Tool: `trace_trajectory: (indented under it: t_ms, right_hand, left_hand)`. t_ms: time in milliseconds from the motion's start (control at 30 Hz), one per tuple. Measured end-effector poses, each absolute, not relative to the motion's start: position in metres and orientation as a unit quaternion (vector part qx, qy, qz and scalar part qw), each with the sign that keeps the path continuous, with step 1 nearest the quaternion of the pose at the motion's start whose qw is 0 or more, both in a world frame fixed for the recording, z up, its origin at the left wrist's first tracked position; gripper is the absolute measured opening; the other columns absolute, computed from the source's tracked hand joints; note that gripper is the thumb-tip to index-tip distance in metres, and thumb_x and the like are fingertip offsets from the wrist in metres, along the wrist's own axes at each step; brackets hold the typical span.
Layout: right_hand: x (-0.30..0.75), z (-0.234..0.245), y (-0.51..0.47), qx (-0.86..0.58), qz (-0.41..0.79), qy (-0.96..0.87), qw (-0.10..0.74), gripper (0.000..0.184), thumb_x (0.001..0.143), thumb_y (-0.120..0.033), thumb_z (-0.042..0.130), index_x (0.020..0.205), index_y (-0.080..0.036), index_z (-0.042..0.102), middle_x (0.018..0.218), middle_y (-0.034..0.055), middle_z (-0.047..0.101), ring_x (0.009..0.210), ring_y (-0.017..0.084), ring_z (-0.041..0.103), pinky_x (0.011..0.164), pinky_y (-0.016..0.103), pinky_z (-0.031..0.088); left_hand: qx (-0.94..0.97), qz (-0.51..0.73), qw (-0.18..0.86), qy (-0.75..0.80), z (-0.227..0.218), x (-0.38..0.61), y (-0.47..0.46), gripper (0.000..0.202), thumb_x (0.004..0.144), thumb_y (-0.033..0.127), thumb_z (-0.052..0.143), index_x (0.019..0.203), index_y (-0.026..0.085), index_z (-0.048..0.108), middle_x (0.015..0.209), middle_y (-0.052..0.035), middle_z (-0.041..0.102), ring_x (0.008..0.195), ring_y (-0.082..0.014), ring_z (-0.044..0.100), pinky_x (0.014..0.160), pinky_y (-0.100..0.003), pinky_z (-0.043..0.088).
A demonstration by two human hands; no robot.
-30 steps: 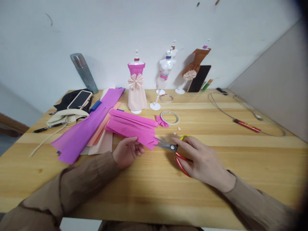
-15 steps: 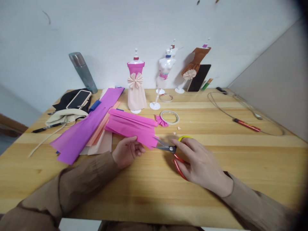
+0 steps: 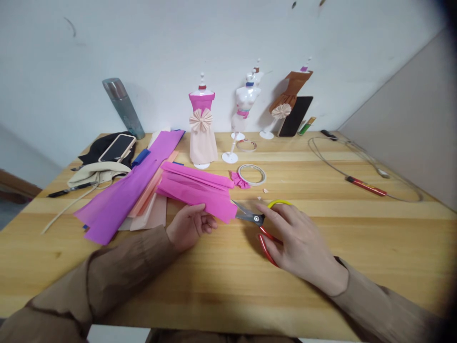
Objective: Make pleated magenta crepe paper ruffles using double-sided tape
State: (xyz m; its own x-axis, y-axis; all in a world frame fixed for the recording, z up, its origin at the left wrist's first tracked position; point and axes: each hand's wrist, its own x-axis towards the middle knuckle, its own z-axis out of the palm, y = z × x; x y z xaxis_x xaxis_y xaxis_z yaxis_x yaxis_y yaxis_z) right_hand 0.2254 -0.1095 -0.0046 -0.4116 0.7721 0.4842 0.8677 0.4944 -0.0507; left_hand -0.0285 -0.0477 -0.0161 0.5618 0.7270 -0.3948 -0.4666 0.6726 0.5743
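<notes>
Between thumb and fingers my left hand (image 3: pixel 193 226) pinches the lower edge of a folded sheet of bright pink crepe paper (image 3: pixel 200 188). My right hand (image 3: pixel 300 243) grips scissors (image 3: pixel 256 219) with red and yellow handles. Their blades are parted, with the tips at the paper's right edge. Just beyond that edge lie a small gathered pink ruffle (image 3: pixel 240 180) and a roll of tape (image 3: pixel 252 175). Behind the paper stands a mini dress form (image 3: pixel 203 138) in a pink top and pale skirt with a fan-shaped bow.
Purple crepe paper (image 3: pixel 132 190) and peach sheets lie left, beside a phone (image 3: pixel 117 147) and a pouch. A bottle (image 3: pixel 123 107) leans on the wall. A white dress form (image 3: pixel 246 105) and a brown-dressed one (image 3: pixel 291 90) stand behind; a cable (image 3: pixel 328 159) with a red-handled tool (image 3: pixel 366 186) lies right.
The scissors have shifted slightly right, so their blades overlap the pink paper less. My left hand and the paper have barely moved.
</notes>
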Motion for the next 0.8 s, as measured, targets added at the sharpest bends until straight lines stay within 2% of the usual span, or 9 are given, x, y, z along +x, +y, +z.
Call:
trace_trajectory:
  t_ms: [433, 800]
  right_hand:
    - [0.2312, -0.0058, -0.1033, -0.526, -0.124, -0.818, 0.199, 0.046, 0.083, -0.029, 0.056, 0.125, -0.011, 0.056, 0.098, 0.0145, 0.06, 0.086, 0.028, 0.058, 0.071, 0.04, 0.05]
    - [0.2301, -0.0027, -0.1059, -0.511, -0.108, -0.827, 0.208, 0.047, 0.084, -0.029, 0.054, 0.128, -0.012, 0.052, 0.1, 0.0143, 0.059, 0.086, 0.026, 0.058, 0.07, 0.039, 0.051]
  left_hand:
    - [0.281, 0.363, 0.818, 0.346, -0.0127, -0.0232, -0.0536, 0.02, 0.073, 0.028, 0.065, 0.07, 0.008, 0.065, 0.056, -0.0082, 0.067, 0.048, -0.0139, 0.059, 0.046, -0.022, 0.04]
    - [0.273, 0.373, 0.804, 0.374, -0.0113, -0.0219, -0.0547, 0.019, 0.074, 0.026, 0.069, 0.073, 0.01, 0.06, 0.054, -0.0077, 0.067, 0.047, -0.0133, 0.061, 0.045, -0.019, 0.044]
